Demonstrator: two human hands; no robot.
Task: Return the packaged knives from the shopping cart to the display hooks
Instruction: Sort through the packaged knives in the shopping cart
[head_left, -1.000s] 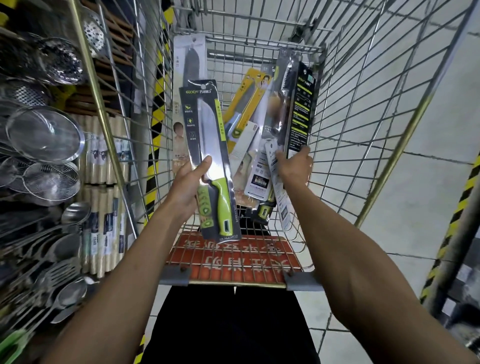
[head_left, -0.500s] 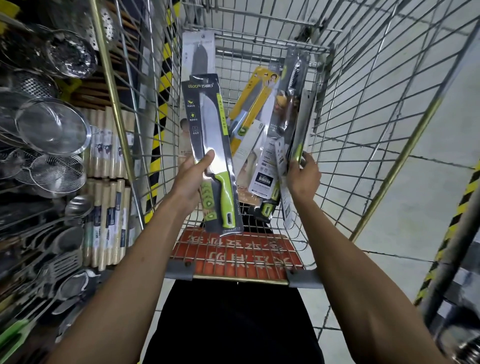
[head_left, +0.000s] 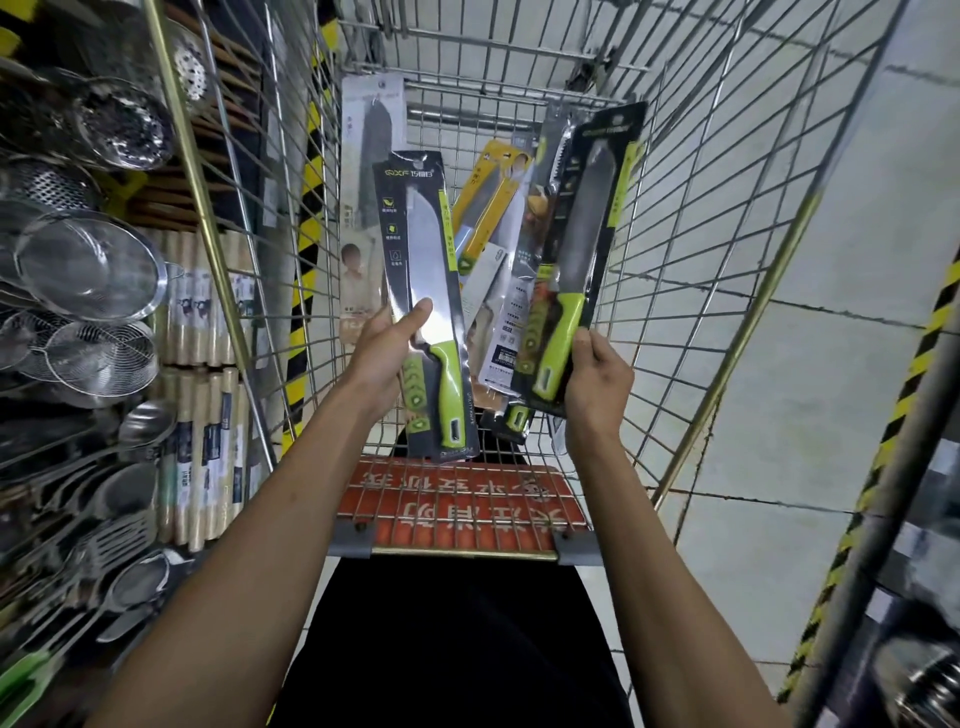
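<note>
View from a head camera looking down into a wire shopping cart (head_left: 701, 208), with both bare arms reaching in. Each hand holds one packaged kitchen knife upright above the basket.

The left hand (head_left: 387, 358) grasps a bright-bladed knife pack (head_left: 426, 270). Its thumb presses on the front over the lower blade, and the fingers are hidden behind the card. The right hand (head_left: 597, 384) grips a dull-bladed knife pack (head_left: 587, 223) by its lower right edge, beside the lime-green handle, with the fingers wrapped behind.

More packs lean in the cart between and behind these two. They include a yellow-handled knife pack (head_left: 488, 208), a serrated knife pack (head_left: 550, 197) and a tall grey pack (head_left: 371, 171). Metal strainers (head_left: 88, 265) hang on shelving to the left. No knife hooks can be made out.

Each pack looks like a long, flat card with a clear plastic shell over the knife. It is probably stiff along its length and light at the top, with most of the weight low down at the handle. The glossy plastic may be slippery. A pinch low on the card, near the handle, seems the steadiest hold. This also leaves the hanging slot at the top free for a hook. The blades are covered, so the main risks are probably bending the card or tearing that slot.
</note>
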